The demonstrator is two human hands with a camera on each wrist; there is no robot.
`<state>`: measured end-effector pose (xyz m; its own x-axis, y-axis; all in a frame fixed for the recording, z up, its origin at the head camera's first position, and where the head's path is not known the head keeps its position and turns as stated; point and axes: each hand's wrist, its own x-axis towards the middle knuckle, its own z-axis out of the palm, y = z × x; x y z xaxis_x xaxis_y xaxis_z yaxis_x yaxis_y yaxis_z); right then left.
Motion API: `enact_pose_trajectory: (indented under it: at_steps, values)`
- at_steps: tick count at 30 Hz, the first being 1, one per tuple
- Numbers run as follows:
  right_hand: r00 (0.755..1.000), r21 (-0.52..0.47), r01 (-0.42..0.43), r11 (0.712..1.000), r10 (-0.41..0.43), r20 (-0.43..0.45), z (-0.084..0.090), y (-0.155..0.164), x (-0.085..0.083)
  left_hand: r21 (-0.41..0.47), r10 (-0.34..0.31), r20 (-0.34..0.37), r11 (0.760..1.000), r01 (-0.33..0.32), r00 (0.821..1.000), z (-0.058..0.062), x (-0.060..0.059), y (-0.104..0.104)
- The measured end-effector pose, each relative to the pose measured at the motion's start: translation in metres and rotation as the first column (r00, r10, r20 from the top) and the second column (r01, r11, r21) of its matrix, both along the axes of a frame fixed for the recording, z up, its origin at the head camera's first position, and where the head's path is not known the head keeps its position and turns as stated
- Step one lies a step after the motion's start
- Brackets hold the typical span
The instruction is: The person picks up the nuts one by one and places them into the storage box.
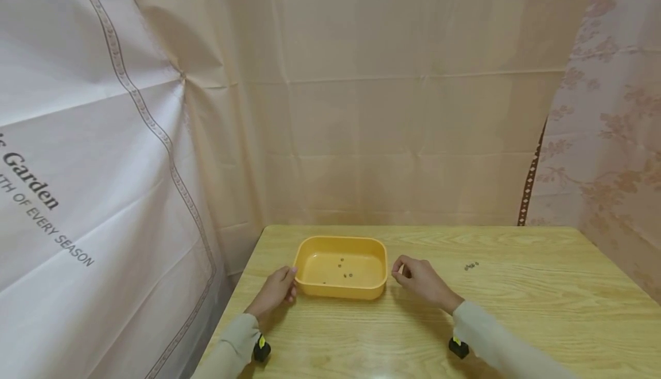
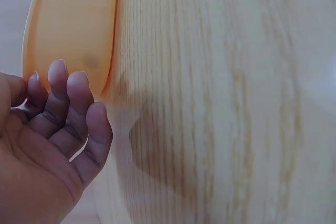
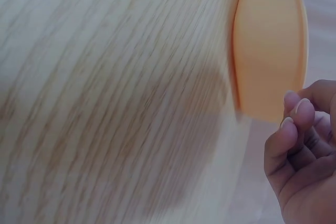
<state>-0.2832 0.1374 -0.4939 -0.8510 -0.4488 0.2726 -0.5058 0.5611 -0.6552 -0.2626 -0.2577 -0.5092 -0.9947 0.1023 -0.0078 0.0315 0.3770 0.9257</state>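
A yellow rectangular plastic tub (image 1: 341,292) stands on the table, with several small metal pieces that look like nuts (image 1: 345,276) scattered on its floor. At the tub's left end my left hand (image 1: 276,292) pinches the rim, thumb on top and the other fingers bent against the outer wall. My right hand (image 1: 420,278) is just beyond the right end, its fingers curled and the tips meeting the thumb. Nothing shows between the right fingertips (image 3: 302,114) in the right wrist view; a tiny piece there could be hidden.
A small cluster of similar metal pieces (image 1: 471,266) lies on the wooden table (image 1: 542,310) to the right of my right hand. Cloth curtains (image 1: 403,109) hang behind the table and along both sides. A black wrist camera (image 1: 261,349) hangs below the left sleeve.
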Motion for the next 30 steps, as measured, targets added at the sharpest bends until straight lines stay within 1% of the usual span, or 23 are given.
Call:
enact_pose_trajectory:
  at_steps: [8,18,26,30]
  values:
    - [0.999,0.005,0.035,0.999,-0.035,0.008,-0.004,0.012,-0.003,-0.005,-0.008,-0.011,1.0,0.008,1.0,-0.001,-0.001,0.0]
    - [0.994,0.005,0.089,0.996,-0.089,0.067,-0.01,0.031,-0.011,-0.019,-0.012,-0.02,1.0,0.012,1.0,0.0,0.0,0.0]
    - [0.988,0.058,0.15,0.987,-0.152,0.035,-0.019,0.045,-0.019,-0.004,-0.03,-0.01,1.0,0.03,0.999,-0.001,0.0,-0.001]
    - [0.986,0.07,0.163,0.984,-0.165,0.022,-0.023,0.053,-0.022,-0.002,-0.029,-0.006,1.0,0.029,1.0,-0.001,0.0,-0.001]
